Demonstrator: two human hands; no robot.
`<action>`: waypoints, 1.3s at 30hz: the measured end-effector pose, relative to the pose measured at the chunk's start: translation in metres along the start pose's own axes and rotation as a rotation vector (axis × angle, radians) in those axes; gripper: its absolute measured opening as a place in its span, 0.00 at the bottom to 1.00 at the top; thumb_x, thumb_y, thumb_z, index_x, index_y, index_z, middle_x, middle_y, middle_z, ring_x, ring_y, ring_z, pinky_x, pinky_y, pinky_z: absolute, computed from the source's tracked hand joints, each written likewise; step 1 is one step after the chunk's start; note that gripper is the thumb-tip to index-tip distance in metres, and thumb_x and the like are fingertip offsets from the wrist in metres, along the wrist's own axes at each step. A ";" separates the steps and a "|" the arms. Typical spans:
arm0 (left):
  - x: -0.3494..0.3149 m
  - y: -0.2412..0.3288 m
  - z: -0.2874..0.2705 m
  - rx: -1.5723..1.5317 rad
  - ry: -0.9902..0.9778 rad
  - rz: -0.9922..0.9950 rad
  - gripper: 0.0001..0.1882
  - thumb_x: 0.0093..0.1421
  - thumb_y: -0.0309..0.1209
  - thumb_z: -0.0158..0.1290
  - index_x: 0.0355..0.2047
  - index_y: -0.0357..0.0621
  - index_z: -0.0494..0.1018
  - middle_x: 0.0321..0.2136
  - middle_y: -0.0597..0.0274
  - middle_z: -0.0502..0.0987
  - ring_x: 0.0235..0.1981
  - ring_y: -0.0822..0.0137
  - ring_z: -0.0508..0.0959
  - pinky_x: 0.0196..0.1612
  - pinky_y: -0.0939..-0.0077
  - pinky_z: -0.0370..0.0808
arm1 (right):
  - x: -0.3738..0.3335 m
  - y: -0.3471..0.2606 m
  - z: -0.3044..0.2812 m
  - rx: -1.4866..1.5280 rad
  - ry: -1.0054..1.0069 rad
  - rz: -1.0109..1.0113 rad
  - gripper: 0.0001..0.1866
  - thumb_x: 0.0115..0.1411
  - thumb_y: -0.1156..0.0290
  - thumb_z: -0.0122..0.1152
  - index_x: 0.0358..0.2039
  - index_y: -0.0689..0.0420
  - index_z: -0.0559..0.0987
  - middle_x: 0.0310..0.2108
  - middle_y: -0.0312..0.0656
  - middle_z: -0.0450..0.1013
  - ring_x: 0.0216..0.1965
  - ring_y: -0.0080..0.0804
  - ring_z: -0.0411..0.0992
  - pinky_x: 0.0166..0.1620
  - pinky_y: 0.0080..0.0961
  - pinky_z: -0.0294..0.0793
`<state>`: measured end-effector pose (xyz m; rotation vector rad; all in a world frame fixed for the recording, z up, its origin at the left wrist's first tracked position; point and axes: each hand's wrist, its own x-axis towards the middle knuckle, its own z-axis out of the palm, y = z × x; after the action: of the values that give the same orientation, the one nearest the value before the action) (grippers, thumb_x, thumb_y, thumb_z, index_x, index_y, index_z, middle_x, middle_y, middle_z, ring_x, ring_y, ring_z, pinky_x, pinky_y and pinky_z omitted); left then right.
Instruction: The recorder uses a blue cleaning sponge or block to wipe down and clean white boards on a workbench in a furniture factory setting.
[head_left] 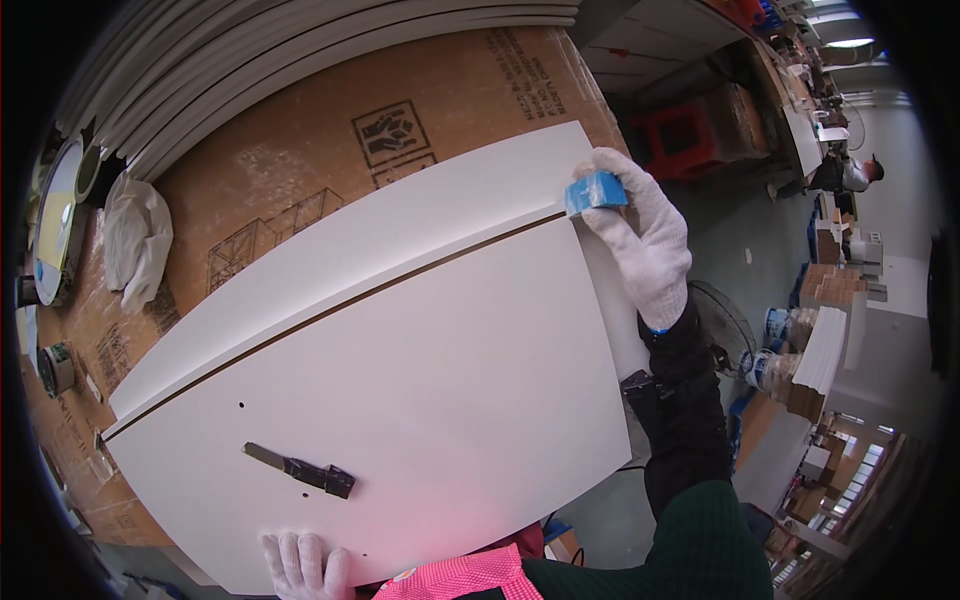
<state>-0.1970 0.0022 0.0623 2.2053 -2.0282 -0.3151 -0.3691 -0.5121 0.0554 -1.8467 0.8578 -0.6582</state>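
Note:
A large white panel [420, 380] lies in front of me, with a slot and a raised, curved white strip [350, 250] along its far side. My right hand [645, 250], in a white knit glove, is closed on a small blue block [596, 193] with whitish smears, held against the strip's right end. At the panel's near edge my left hand [305, 568], gloved alike, rests with its fingers laid out flat on the surface. Beyond those fingers lies a knife-like tool [300, 470] with a flat blade and a black wrapped handle, untouched.
Printed brown cardboard [300, 150] covers the table beneath the panel. Stacked white boards [300, 50] stand at the far side. A white cloth or bag [136, 240] and a small tin [58, 370] are at left. On the right are a floor fan [722, 330], tubs and, farther off, a person [850, 175].

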 end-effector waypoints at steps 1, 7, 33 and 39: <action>0.000 0.000 0.000 0.003 -0.002 -0.001 0.17 0.55 0.32 0.57 0.47 0.48 0.77 0.61 0.40 0.68 0.66 0.34 0.60 0.63 0.25 0.60 | 0.000 0.001 0.000 0.014 0.011 -0.012 0.26 0.61 0.78 0.65 0.60 0.54 0.73 0.52 0.42 0.76 0.57 0.32 0.72 0.63 0.31 0.70; -0.005 -0.001 0.002 0.033 -0.030 0.005 0.16 0.57 0.34 0.57 0.46 0.48 0.77 0.60 0.41 0.69 0.66 0.34 0.61 0.63 0.25 0.60 | -0.001 0.001 0.000 -0.043 0.035 -0.013 0.25 0.60 0.77 0.66 0.58 0.54 0.75 0.52 0.41 0.76 0.56 0.32 0.73 0.62 0.31 0.70; -0.010 -0.004 0.005 0.069 -0.035 0.033 0.19 0.59 0.41 0.58 0.48 0.49 0.76 0.62 0.40 0.66 0.66 0.32 0.60 0.62 0.24 0.60 | -0.001 -0.002 0.005 -0.010 0.078 -0.019 0.22 0.58 0.77 0.68 0.54 0.53 0.77 0.49 0.38 0.76 0.54 0.31 0.73 0.61 0.32 0.72; -0.004 -0.003 0.001 0.081 -0.038 0.029 0.19 0.60 0.45 0.56 0.48 0.49 0.76 0.62 0.42 0.66 0.66 0.34 0.60 0.63 0.25 0.60 | -0.002 0.004 0.001 -0.093 0.082 -0.056 0.22 0.59 0.76 0.69 0.54 0.52 0.77 0.49 0.38 0.76 0.54 0.32 0.73 0.61 0.33 0.72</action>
<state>-0.1950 0.0066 0.0614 2.2309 -2.1268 -0.2784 -0.3704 -0.5114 0.0509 -1.9439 0.9061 -0.7440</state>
